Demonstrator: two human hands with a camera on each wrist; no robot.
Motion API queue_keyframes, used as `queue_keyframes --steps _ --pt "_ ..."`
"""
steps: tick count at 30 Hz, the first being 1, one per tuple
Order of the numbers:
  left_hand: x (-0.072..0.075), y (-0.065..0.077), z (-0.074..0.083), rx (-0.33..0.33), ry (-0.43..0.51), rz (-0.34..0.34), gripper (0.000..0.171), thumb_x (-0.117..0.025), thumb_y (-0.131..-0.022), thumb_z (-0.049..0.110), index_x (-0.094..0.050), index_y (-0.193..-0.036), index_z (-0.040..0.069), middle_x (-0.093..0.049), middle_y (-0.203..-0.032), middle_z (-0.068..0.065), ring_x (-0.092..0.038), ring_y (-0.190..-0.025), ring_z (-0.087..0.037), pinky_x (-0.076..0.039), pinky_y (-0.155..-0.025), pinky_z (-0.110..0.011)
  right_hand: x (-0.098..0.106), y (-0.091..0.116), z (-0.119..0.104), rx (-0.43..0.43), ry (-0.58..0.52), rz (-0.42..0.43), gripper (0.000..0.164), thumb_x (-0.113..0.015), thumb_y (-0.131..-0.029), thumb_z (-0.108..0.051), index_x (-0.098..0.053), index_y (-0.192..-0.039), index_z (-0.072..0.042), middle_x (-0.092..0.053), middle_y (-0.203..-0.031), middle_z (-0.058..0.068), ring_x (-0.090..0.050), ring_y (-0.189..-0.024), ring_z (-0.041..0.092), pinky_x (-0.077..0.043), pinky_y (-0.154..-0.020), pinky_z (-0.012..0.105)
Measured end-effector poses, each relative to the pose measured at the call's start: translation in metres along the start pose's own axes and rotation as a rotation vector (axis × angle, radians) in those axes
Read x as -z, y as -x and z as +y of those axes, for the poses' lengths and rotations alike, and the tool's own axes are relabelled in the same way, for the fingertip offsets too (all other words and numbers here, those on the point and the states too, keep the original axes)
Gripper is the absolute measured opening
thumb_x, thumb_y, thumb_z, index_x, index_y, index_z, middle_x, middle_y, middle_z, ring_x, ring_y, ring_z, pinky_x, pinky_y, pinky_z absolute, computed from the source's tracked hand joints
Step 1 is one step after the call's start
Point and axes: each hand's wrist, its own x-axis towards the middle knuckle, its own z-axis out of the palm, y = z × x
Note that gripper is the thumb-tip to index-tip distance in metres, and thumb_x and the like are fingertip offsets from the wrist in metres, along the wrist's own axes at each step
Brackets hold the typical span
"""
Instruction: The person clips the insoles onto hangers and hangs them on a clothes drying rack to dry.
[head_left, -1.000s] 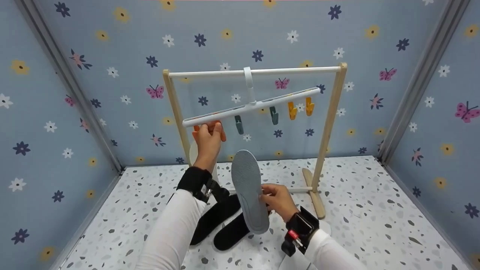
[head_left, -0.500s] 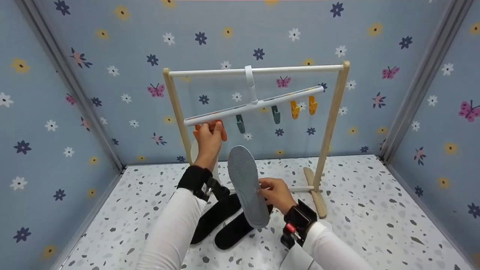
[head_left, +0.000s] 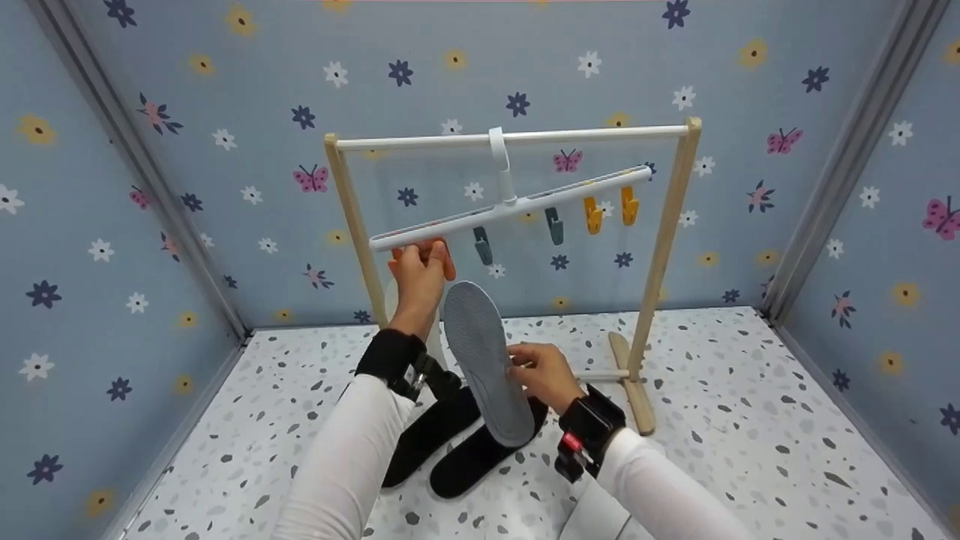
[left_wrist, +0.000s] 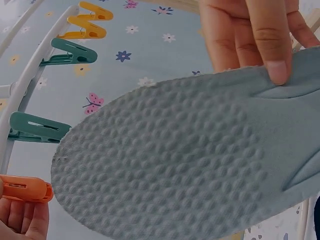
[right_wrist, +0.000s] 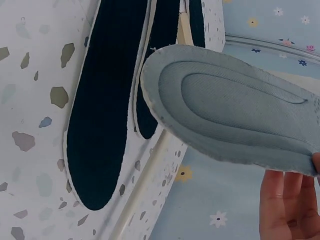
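Observation:
My left hand [head_left: 420, 277] pinches an orange clothespin [head_left: 449, 262] at the low left end of a tilted white hanger [head_left: 574, 193]. Between the thumb and fingers of my right hand [head_left: 546, 373] is a grey insole [head_left: 480, 360], held by its edge with the toe end up. The left wrist view shows its bumpy toe end [left_wrist: 160, 160] close beside the orange clothespin [left_wrist: 25, 189]. Teal clothespins [head_left: 555, 226] and yellow clothespins [head_left: 592, 216] hang farther right along the hanger. In the right wrist view the smooth heel end [right_wrist: 225, 110] faces the camera.
The hanger hooks over the white rod [head_left: 600, 135] of a wooden stand [head_left: 660, 247]. Black insoles [head_left: 431, 439] lie on the speckled floor [head_left: 735, 450] below the hands. A white object [head_left: 596, 514] lies near the right forearm. Flowered walls [head_left: 255, 90] enclose the space.
My right hand has moved the grey insole up and to the left, bringing its toe end nearer the orange clothespin. My left hand stays on the clothespin.

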Motion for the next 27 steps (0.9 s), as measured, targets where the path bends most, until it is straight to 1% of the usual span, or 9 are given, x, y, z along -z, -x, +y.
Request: queue_keyframes --steps 5,8,11,13,16,18,21,25,27 --pt "-0.002 -0.002 0.001 -0.014 0.017 -0.008 0.024 -0.045 -0.100 0.019 -0.048 -0.080 0.006 -0.045 -0.061 -0.007 -0.043 -0.057 -0.018 -0.033 -0.064 -0.024 0.001 -0.002 -0.001 -0.004 0.020 0.011 0.032 -0.059 -0.083 0.003 -0.067 -0.114 -0.002 -0.066 -0.089 0.016 -0.063 -0.075 0.020 -0.056 -0.058 0.037" --pt "-0.002 -0.003 0.000 -0.012 0.026 -0.002 0.022 -0.045 -0.100 0.018 -0.048 -0.082 0.006 -0.045 -0.061 -0.006 -0.043 -0.057 -0.019 -0.034 -0.062 -0.023 0.001 -0.004 -0.001 0.014 0.033 0.016 0.032 -0.059 -0.083 0.004 -0.067 -0.113 0.000 -0.066 -0.088 0.016 -0.063 -0.074 0.020 -0.056 -0.057 0.037" --pt "-0.001 -0.003 0.000 0.003 0.037 0.008 0.019 -0.045 -0.100 0.018 -0.048 -0.086 0.004 -0.045 -0.064 -0.006 -0.044 -0.060 -0.019 -0.036 -0.064 -0.023 -0.001 -0.006 -0.003 0.031 0.049 0.022 0.030 -0.059 -0.083 0.004 -0.068 -0.111 -0.001 -0.066 -0.085 0.015 -0.064 -0.072 0.021 -0.056 -0.056 0.039" --pt "0.000 -0.003 0.000 0.027 0.037 0.013 0.019 -0.045 -0.100 0.019 -0.048 -0.091 0.003 -0.046 -0.068 -0.005 -0.045 -0.064 -0.018 -0.036 -0.067 -0.024 -0.003 -0.008 -0.004 0.040 0.057 0.024 0.030 -0.059 -0.082 0.004 -0.068 -0.110 0.000 -0.066 -0.083 0.015 -0.064 -0.071 0.021 -0.055 -0.055 0.039" --pt "0.002 -0.002 0.001 0.062 0.032 0.019 0.020 -0.044 -0.100 0.022 -0.048 -0.098 0.002 -0.046 -0.075 -0.005 -0.046 -0.070 -0.018 -0.037 -0.071 -0.025 -0.006 -0.010 -0.006 0.050 0.053 0.017 0.030 -0.059 -0.082 0.005 -0.069 -0.109 0.000 -0.066 -0.081 0.015 -0.065 -0.070 0.022 -0.055 -0.054 0.037" --pt "0.003 -0.002 0.001 0.075 0.031 0.020 0.020 -0.044 -0.100 0.023 -0.048 -0.101 0.003 -0.045 -0.078 -0.005 -0.046 -0.071 -0.017 -0.037 -0.070 -0.026 -0.007 -0.010 -0.007 0.055 0.048 0.010 0.030 -0.059 -0.081 0.005 -0.069 -0.109 0.000 -0.066 -0.081 0.016 -0.065 -0.068 0.021 -0.055 -0.054 0.036" --pt "0.002 -0.001 0.001 0.049 0.028 0.013 0.019 -0.044 -0.100 0.022 -0.048 -0.097 0.003 -0.046 -0.076 -0.006 -0.046 -0.068 -0.017 -0.037 -0.068 -0.026 -0.007 -0.011 -0.008 0.058 0.048 0.010 0.030 -0.059 -0.081 0.006 -0.069 -0.109 -0.001 -0.067 -0.082 0.016 -0.066 -0.069 0.021 -0.055 -0.053 0.035" --pt "0.000 -0.001 0.001 -0.001 0.029 0.014 0.019 -0.045 -0.100 0.018 -0.049 -0.090 0.003 -0.047 -0.068 -0.005 -0.045 -0.061 -0.017 -0.036 -0.062 -0.025 -0.008 -0.012 -0.011 0.056 0.061 0.008 0.030 -0.058 -0.082 0.005 -0.069 -0.109 -0.001 -0.068 -0.085 0.016 -0.066 -0.071 0.022 -0.055 -0.054 0.035" --pt "0.000 -0.001 0.001 -0.005 0.029 0.024 0.018 -0.046 -0.099 0.017 -0.049 -0.088 0.003 -0.047 -0.067 -0.004 -0.044 -0.059 -0.016 -0.036 -0.060 -0.024 -0.008 -0.012 -0.014 0.051 0.059 0.007 0.030 -0.058 -0.082 0.005 -0.069 -0.110 -0.001 -0.068 -0.086 0.016 -0.067 -0.072 0.023 -0.055 -0.054 0.035"
